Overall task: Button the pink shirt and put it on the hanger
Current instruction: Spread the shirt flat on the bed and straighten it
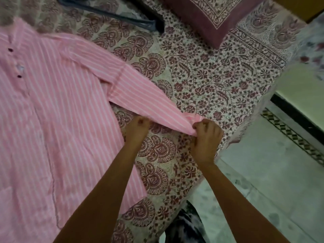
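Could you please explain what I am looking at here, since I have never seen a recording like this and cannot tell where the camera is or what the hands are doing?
There is no machine here: the single picture comes from a camera worn on a person's head, looking down at their own bare arms. A pink shirt with white stripes lies flat on a bed with a floral bedsheet. One sleeve stretches out to the right. The left hand pinches its lower edge, and the right hand grips the cuff end. Dark buttons show on the shirt front. A dark hanger rests at the top, and a patterned pillow lies near it. The tiled floor shows on the right.
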### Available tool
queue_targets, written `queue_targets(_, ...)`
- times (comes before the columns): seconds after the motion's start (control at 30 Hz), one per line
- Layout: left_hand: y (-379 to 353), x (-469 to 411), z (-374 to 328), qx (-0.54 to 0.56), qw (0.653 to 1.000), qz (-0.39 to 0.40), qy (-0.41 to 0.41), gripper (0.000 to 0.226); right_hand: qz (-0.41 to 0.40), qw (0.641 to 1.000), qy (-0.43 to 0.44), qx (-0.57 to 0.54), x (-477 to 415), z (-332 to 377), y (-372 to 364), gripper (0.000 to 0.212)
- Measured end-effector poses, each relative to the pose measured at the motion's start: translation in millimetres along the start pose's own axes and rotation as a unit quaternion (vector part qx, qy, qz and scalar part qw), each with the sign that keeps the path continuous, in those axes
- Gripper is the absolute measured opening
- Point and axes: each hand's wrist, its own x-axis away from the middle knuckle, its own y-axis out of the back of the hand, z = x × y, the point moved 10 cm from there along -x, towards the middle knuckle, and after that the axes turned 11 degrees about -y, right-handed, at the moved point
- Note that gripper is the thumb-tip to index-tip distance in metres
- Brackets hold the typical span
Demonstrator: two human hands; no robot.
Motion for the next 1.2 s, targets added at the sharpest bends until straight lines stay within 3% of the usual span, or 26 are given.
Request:
queue_targets(0.1,-23.1,-0.9,0.2,0.127,0.989,-0.018,0.071,0.05,0.115,0.99,0.032,0.079,3.6,-32.2,-40.8,0.042)
queue_targets(0.17,-32.4,-1.3,7.8,0.19,0.975,-0.036,0.113,0.056,0.18,0.982,0.02,0.053,9.4,-50.5,-56.6,0.046)
queue_targets(0.3,-33.7,-5.6,26.3,0.213,0.963,-0.072,0.151,0.041,0.196,0.964,-0.11,-0.143,0.3,-68.6,-51.3,0.058)
queue_targets(0.4,-34.4,-4.6,28.5,0.22,0.959,-0.077,0.163,0.031,0.21,0.957,-0.168,-0.105,-10.1,-75.8,-61.3,0.041)
queue_targets(0.43,-33.0,-3.9,27.0,0.228,0.956,-0.085,0.162,0.027,0.204,0.957,-0.179,-0.102,-14.4,-75.1,-60.9,0.034)
queue_targets(0.5,-30.0,-2.8,19.2,0.257,0.951,-0.099,0.141,0.016,0.142,0.945,-0.215,-0.2,-26.2,-76.2,-43.2,0.032)
queue_targets(0.57,-29.9,-3.3,8.8,0.255,0.957,-0.098,0.101,0.011,0.101,0.901,-0.269,-0.325,-36.5,-82.5,-25.9,0.022)
queue_targets(0.67,-44.6,-1.5,-4.4,0.212,0.972,-0.068,0.072,0.019,0.029,0.853,-0.337,-0.397,-46.9,-100.5,-8.5,0.018)
queue_targets(0.8,-60.6,2.1,5.1,0.179,0.976,-0.071,0.1,0.039,-0.045,0.798,-0.426,-0.424,-43.9,-134.6,-10.8,0.022)
queue_targets(0.9,-61.2,7.7,18.6,0.124,0.983,-0.052,0.124,0.064,-0.024,0.804,-0.451,-0.386,-31.0,-144.9,-21.6,0.026)
queue_targets(0.93,-59.6,10.7,19.3,0.113,0.985,-0.044,0.121,0.065,-0.018,0.823,-0.436,-0.364,-25.6,-141.5,-21.0,0.032)
queue_targets(1.03,-43.9,17.3,22.8,0.096,0.989,-0.049,0.099,0.053,0.016,0.896,-0.344,-0.282,-10.2,-109.4,-22.9,0.044)
queue_targets(1.2,13.3,31.7,33.8,0.088,0.989,-0.095,0.074,0.034,0.062,0.95,-0.176,-0.251,15.3,-21.2,-30.9,0.045)
